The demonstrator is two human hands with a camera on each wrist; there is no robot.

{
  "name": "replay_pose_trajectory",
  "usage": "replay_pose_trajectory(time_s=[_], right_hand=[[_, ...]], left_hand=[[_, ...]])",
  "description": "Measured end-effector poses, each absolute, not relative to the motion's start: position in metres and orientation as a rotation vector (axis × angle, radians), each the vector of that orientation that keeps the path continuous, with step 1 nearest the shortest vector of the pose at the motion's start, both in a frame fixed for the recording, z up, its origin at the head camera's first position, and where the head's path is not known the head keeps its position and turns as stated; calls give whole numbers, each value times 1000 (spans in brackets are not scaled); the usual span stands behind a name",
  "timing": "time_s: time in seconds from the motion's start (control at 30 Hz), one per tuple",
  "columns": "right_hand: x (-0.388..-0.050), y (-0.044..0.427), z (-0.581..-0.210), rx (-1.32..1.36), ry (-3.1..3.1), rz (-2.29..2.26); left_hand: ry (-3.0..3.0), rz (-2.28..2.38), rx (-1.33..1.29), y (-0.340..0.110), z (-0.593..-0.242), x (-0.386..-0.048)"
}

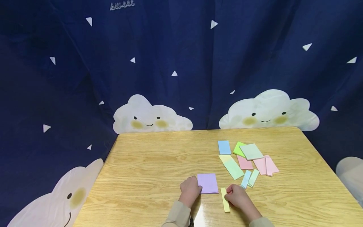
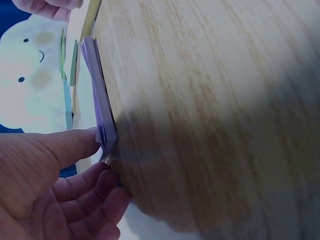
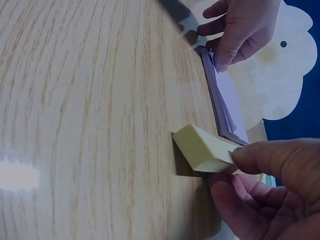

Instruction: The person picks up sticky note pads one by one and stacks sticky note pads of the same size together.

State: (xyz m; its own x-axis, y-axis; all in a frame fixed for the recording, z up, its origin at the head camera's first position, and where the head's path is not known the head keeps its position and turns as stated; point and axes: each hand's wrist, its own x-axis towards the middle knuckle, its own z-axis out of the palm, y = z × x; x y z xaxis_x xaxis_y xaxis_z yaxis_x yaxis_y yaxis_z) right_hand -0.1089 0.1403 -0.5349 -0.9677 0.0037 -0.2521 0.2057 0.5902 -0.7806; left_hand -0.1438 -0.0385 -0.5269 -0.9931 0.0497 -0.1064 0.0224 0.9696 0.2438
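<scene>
A square purple sticky note pad (image 1: 207, 183) lies near the front of the table, its left edge pinched between the thumb and fingers of my left hand (image 1: 190, 190). In the left wrist view the purple pad (image 2: 100, 95) is seen edge-on, its sheets slightly fanned. My right hand (image 1: 239, 198) pinches a narrow yellow sticky note pad (image 1: 225, 201) by its right side. That yellow pad (image 3: 200, 150) is tilted, partly raised off the wood in the right wrist view. A small gap separates the two pads.
Behind my right hand lie more sticky note pads: blue (image 1: 224, 147), bright green (image 1: 239, 149), pale green (image 1: 251, 152), mint (image 1: 233, 169) and several pink ones (image 1: 260, 165). Two narrow pads, light blue (image 1: 246, 179) and light green (image 1: 253, 177), are closest to it. A dark blue curtain (image 1: 170, 47) hangs behind the table.
</scene>
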Motion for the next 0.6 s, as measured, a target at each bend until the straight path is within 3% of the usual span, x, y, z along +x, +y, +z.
replay_pose_trajectory(time_s=[0.6], right_hand=[[-108, 139, -539, 188, 2614, -1251]], left_hand=[[2996, 350, 37, -39, -528, -144]])
